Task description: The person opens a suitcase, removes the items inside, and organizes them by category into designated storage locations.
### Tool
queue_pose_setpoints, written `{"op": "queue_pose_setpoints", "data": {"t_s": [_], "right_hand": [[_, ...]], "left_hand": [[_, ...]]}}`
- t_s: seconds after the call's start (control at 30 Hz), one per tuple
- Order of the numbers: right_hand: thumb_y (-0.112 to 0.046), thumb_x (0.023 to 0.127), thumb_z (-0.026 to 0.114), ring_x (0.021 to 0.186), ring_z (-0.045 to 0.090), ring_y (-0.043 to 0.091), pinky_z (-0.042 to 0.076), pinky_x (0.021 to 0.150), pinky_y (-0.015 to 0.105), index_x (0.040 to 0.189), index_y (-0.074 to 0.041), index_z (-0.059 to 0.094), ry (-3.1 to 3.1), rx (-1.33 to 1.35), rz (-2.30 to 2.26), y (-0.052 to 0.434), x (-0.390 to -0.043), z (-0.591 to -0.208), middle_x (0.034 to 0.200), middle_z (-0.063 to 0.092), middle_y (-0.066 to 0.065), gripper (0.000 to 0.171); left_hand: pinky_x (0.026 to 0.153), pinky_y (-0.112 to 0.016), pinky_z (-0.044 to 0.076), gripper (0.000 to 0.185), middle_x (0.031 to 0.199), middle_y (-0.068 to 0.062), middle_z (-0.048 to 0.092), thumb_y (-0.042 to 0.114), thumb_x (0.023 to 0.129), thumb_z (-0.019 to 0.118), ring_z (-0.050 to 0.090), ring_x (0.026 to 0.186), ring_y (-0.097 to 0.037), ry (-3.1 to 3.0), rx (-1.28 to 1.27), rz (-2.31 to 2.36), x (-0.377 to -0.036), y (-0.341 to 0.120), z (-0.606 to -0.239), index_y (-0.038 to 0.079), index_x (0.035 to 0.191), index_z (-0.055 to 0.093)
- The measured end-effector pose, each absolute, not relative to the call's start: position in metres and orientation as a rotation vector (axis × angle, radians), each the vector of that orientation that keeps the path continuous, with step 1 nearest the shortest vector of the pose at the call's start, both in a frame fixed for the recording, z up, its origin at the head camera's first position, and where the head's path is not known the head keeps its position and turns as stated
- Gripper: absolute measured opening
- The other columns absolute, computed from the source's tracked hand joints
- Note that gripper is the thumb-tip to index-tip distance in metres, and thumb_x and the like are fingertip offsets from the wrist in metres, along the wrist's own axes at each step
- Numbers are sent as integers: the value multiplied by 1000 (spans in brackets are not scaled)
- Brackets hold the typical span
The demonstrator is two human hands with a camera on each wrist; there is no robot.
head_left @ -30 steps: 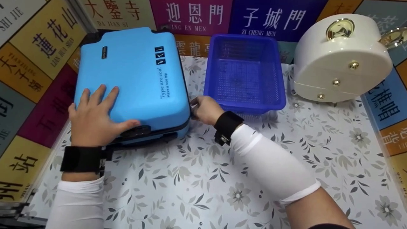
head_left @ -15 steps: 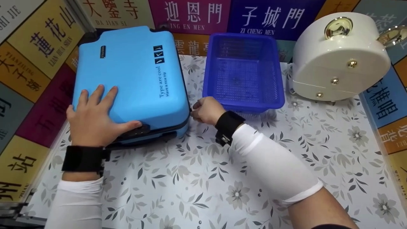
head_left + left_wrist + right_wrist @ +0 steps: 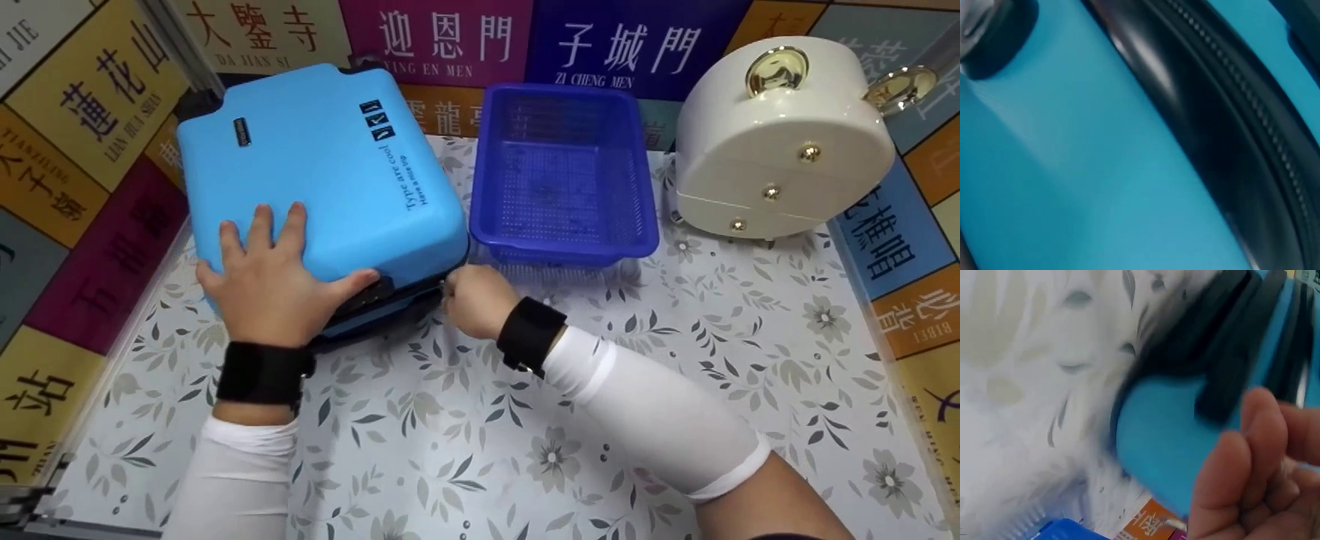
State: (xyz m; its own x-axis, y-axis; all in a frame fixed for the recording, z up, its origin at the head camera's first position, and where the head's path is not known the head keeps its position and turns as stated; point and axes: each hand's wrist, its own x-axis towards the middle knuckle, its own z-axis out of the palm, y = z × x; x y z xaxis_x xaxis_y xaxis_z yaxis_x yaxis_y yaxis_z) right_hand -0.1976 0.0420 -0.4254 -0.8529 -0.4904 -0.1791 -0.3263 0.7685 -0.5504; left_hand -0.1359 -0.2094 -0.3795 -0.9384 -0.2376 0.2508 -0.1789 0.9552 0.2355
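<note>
Resting on suitcase: left hand | zipper teeth: left wrist only

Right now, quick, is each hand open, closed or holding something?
Left hand: open, fingers spread on the blue suitcase.
Right hand: closed, apparently pinching at the zipper near the suitcase's corner; the exact part gripped is hidden.
</note>
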Motion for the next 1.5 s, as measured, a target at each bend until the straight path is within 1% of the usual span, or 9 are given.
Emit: {"op": "queue_pose_setpoints", "data": {"t_s": [0.13,0.27,0.37,0.47,0.63,0.83,1.13,1.37,1.5], "right_hand": [[-19,104,59,88,70,26,57,83,43,93,-9,73,2688,-523,-797,47,-200,-434,92,75,6,21],[-22,106,55,83,69,25,57,82,44,88,-13,69,2755,-594,-724,53,-204,-436,85,71,3,25],[-18,105,54,79,69,27,58,79,45,85,-13,65,2795,-665,-663,53,-203,-438,80,68,4,23],[-14,102,54,78,70,28,59,77,47,85,-12,64,2831,-690,-628,52,-201,-440,79,68,5,20],[-13,101,55,79,72,31,60,77,49,87,-9,66,2865,-671,-623,49,-202,-443,82,71,7,19],[-15,104,54,88,73,35,59,84,50,92,-7,70,2914,-574,-658,47,-217,-445,89,75,12,21],[-16,106,52,95,75,38,59,88,52,100,-4,74,2925,-525,-712,45,-225,-447,97,77,16,26],[-11,99,58,83,75,35,60,76,51,93,-6,73,2956,-705,-520,30,-205,-443,87,76,13,17],[-14,102,55,80,75,31,61,73,48,94,-8,73,2919,-800,-461,18,-193,-442,86,76,11,20]], "left_hand": [[106,-90,21,127,170,-21,31,97,67,64,22,153,-60,-2932,277,-311,-136,-207,-372,24,166,34],[108,-87,26,121,172,-24,24,87,74,71,18,157,-56,-3000,179,-451,-129,-231,-364,21,167,32],[107,-86,30,118,174,-24,18,82,76,75,9,158,-58,-2985,160,-572,-126,-247,-366,21,167,32],[101,-87,34,119,175,-23,14,85,76,71,3,155,-65,-2968,155,-582,-126,-250,-372,23,168,29],[89,-89,41,119,174,-25,17,86,77,68,6,152,-70,-2953,162,-527,-126,-244,-375,20,168,30],[78,-87,46,124,172,-28,20,88,74,70,12,148,-73,-2919,250,-457,-121,-225,-377,17,168,30],[75,-83,51,124,172,-25,25,87,72,73,19,149,-70,-2848,394,-423,-121,-204,-381,19,167,33],[75,-84,50,124,173,-24,23,86,72,73,18,150,-68,-2858,440,-412,-121,-204,-380,20,168,30],[76,-86,48,124,172,-24,25,85,72,74,18,149,-69,-2837,431,-428,-123,-195,-382,19,167,32]]}}
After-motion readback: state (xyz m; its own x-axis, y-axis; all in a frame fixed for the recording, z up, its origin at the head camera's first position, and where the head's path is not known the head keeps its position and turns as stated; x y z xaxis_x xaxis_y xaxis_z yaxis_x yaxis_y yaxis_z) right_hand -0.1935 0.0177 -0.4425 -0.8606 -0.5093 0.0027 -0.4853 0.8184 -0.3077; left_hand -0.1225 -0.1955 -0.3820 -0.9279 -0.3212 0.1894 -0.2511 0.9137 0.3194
